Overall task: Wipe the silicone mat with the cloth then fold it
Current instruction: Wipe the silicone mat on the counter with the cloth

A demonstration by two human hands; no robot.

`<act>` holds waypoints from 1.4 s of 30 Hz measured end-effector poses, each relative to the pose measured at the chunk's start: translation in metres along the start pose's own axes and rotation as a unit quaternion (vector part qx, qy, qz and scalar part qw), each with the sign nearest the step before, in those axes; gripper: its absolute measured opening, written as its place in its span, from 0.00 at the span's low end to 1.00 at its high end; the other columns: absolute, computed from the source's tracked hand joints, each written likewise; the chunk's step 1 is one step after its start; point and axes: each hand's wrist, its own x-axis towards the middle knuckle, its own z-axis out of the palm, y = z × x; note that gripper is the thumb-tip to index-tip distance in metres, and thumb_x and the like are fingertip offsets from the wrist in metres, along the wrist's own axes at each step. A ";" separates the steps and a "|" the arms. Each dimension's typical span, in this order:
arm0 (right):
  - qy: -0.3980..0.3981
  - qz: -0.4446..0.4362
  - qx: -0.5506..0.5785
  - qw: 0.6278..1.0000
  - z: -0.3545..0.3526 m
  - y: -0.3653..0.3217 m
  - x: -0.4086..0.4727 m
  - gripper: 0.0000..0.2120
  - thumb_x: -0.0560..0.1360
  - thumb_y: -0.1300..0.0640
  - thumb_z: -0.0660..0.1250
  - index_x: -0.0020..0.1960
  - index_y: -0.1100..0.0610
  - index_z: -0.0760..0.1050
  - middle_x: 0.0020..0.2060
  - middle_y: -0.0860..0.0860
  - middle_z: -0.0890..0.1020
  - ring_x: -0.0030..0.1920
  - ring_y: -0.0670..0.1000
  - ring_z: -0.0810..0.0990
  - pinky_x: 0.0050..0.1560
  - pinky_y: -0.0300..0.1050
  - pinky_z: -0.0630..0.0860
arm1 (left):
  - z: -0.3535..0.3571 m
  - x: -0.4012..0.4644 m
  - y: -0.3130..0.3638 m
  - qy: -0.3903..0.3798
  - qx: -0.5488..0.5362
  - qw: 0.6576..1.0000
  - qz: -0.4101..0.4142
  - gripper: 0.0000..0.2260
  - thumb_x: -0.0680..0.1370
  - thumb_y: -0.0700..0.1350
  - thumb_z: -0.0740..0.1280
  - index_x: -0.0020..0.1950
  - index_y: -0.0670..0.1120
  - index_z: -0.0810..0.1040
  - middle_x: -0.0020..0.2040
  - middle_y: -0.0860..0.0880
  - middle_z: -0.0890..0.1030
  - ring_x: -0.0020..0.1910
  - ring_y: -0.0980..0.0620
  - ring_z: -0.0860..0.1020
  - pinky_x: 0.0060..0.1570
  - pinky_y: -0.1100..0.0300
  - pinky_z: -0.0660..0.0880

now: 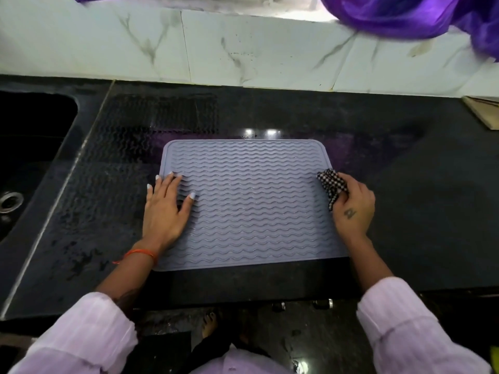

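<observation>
A grey silicone mat (251, 203) with wavy ridges lies flat on the black counter (405, 184). My left hand (166, 209) presses flat on the mat's left edge, fingers straight and spread. At the mat's right edge my right hand (351, 209) grips a bunched black-and-white checked cloth (332, 184), which touches the mat surface. Part of the cloth is hidden inside my fingers.
A dark sink (29, 147) with a metal drain (10, 202) sits at the left. A wet wavy imprint marks the counter left of the mat. A wooden board corner (484, 112) lies at the far right. Purple fabric (405, 14) hangs over the white tiled wall.
</observation>
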 end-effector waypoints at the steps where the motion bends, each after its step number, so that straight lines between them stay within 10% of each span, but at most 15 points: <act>1: 0.001 0.010 -0.002 1.000 0.006 -0.001 0.010 0.20 0.70 0.65 0.57 0.59 0.58 0.77 0.48 0.59 0.80 0.47 0.63 0.75 0.46 0.42 0.63 | 0.000 0.000 0.000 0.001 -0.002 1.000 0.001 0.24 0.80 0.54 0.59 0.73 0.43 0.64 0.75 0.45 0.62 0.76 0.45 0.53 0.74 0.51 0.42; 13: -0.061 0.090 -0.049 0.993 0.050 -0.033 0.091 0.19 0.74 0.64 0.58 0.64 0.56 0.72 0.57 0.62 0.76 0.57 0.64 0.71 0.56 0.53 0.69 | 0.001 -0.001 0.000 0.009 -0.006 1.000 -0.001 0.32 0.76 0.62 0.49 0.72 0.43 0.66 0.74 0.45 0.63 0.76 0.46 0.52 0.74 0.54 0.42; 18: -0.205 0.158 -0.082 0.962 0.040 -0.045 0.118 0.17 0.77 0.56 0.60 0.65 0.57 0.66 0.62 0.63 0.73 0.63 0.65 0.70 0.61 0.54 0.68 | 0.001 -0.003 0.001 0.008 -0.026 1.000 -0.003 0.32 0.76 0.62 0.50 0.72 0.43 0.66 0.74 0.45 0.63 0.76 0.46 0.53 0.74 0.55 0.42; 25: -0.237 0.233 0.255 0.908 0.044 -0.093 0.111 0.15 0.72 0.58 0.71 0.57 0.57 0.74 0.52 0.55 0.79 0.46 0.50 0.78 0.41 0.39 0.78 | -0.007 -0.002 -0.007 0.047 -0.098 0.994 -0.023 0.20 0.78 0.44 0.63 0.69 0.42 0.70 0.72 0.46 0.67 0.75 0.44 0.56 0.73 0.55 0.41; 33: -0.308 0.007 -0.076 0.948 0.089 -0.135 0.090 0.26 0.70 0.47 0.71 0.65 0.52 0.68 0.58 0.56 0.77 0.59 0.61 0.75 0.54 0.50 0.72 | -0.028 -0.004 -0.035 0.030 0.043 0.998 -0.024 0.23 0.76 0.53 0.62 0.68 0.44 0.72 0.72 0.45 0.68 0.75 0.40 0.54 0.73 0.51 0.37; 42: -0.302 -0.078 -0.058 0.948 0.113 -0.176 0.087 0.18 0.72 0.57 0.68 0.61 0.45 0.76 0.55 0.53 0.81 0.56 0.58 0.77 0.55 0.50 0.76 | -0.032 0.000 -0.041 0.018 0.023 1.000 -0.008 0.27 0.72 0.59 0.60 0.67 0.46 0.74 0.73 0.46 0.66 0.76 0.43 0.48 0.67 0.61 0.26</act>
